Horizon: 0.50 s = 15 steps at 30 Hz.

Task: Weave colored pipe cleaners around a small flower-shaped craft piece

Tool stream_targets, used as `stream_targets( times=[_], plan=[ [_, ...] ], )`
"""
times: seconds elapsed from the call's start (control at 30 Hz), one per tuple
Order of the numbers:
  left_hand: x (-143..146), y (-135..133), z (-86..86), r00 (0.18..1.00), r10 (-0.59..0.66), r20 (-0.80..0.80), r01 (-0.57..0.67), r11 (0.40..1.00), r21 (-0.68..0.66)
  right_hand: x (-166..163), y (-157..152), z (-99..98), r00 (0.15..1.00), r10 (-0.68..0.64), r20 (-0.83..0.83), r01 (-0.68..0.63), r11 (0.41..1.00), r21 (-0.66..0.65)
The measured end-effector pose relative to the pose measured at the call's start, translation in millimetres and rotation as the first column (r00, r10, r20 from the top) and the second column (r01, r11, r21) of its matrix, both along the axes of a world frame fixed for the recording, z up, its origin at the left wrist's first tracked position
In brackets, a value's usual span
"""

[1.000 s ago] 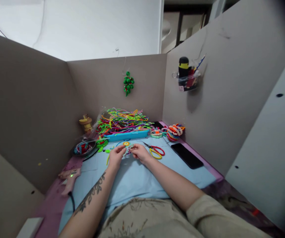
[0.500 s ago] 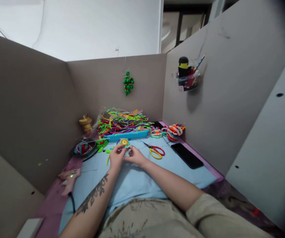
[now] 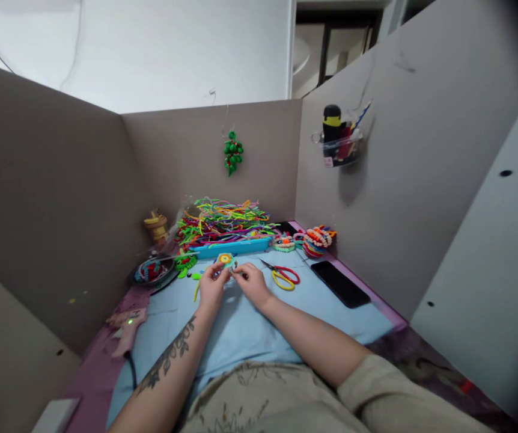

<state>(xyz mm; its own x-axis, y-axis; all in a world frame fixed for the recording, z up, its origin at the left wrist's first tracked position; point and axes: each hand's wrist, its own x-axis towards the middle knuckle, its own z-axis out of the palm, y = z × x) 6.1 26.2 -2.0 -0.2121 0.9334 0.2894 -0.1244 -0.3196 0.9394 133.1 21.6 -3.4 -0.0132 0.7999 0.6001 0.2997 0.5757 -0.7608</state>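
Note:
A small round coiled pipe-cleaner disc (image 3: 226, 259), orange and yellow inside a pale green rim, is pinched at its lower edge by my left hand (image 3: 213, 281). Close beside it, my right hand (image 3: 250, 282) has its thumb and fingers pressed together at the disc's lower right side. Whatever lies between those right fingertips is too small to make out. Scissors (image 3: 285, 277) with one red and one yellow handle lie just right of my hands. Green pipe-cleaner pieces (image 3: 185, 262) rest to the left, near a yellow strip (image 3: 196, 291).
Behind my hands, a blue tray (image 3: 232, 247) bears a heap of coloured pipe cleaners (image 3: 223, 219). A phone (image 3: 340, 284) lies at right, near striped pipe-cleaner pieces (image 3: 316, 242). On the left are a dark bowl (image 3: 169, 275) and a pink glue gun (image 3: 128, 334). Grey partitions (image 3: 205, 150) surround the table.
My right hand has turned and risen slightly, its fingers now closed together beside the disc. My left hand stays nearly in place with the disc.

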Motion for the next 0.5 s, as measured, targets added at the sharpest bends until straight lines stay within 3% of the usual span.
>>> stream_targets(
  times=[0.23, 0.4, 0.5],
  plan=[
    [-4.5, 3.4, -2.7, 0.999, 0.036, 0.015, -0.036, 0.999, -0.039, -1.3, -1.0, 0.1, 0.996, 0.065, -0.067, -0.068, 0.997, -0.048],
    [-3.3, 6.1, -4.7, 0.997, 0.009, 0.074, -0.007, 1.0, -0.028, -6.3, 0.1, -4.5, 0.965, 0.25, -0.075, -0.258, 0.954, -0.15],
    [-3.9, 7.9, -4.7, 0.989, 0.003, 0.147, 0.001, 1.0, -0.026, -6.4, 0.5, -7.6, 0.909, 0.412, -0.071, -0.417, 0.888, -0.193]
  ],
)
